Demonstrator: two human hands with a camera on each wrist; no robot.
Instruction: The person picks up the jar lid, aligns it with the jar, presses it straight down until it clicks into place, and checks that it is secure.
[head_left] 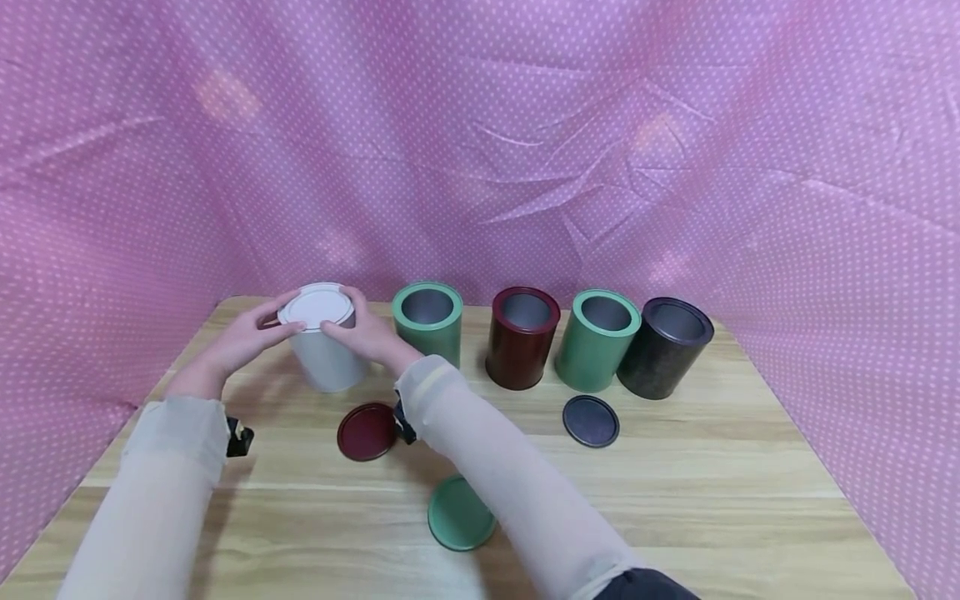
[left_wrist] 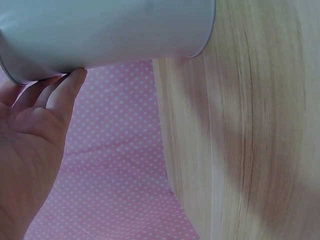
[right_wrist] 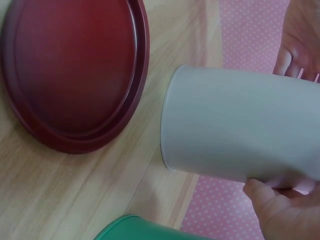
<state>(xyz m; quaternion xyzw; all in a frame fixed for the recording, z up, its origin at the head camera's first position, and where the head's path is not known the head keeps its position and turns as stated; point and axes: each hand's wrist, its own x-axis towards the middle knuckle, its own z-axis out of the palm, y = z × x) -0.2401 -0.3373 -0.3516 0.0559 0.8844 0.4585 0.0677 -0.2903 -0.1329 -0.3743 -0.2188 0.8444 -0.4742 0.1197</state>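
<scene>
At the back left of the table stands a white can (head_left: 330,362) with a white lid (head_left: 321,306) lying over its top. My left hand (head_left: 251,333) grips the can's upper left side, thumb at the front of the rim. From the right, my right hand (head_left: 369,332) holds the same rim, its thumb at the front and fingers round the far side. In the left wrist view, fingertips (left_wrist: 75,80) press against the can's wall. The right wrist view shows both hands on opposite sides of the can (right_wrist: 235,122), near its top.
Right of the white can stand a green can (head_left: 442,343), a dark red can (head_left: 517,354), another green can (head_left: 588,358) and a black can (head_left: 660,362), all lidless. In front lie a dark red lid (head_left: 366,432), a green lid (head_left: 459,517) partly under my right forearm, and a black lid (head_left: 591,421).
</scene>
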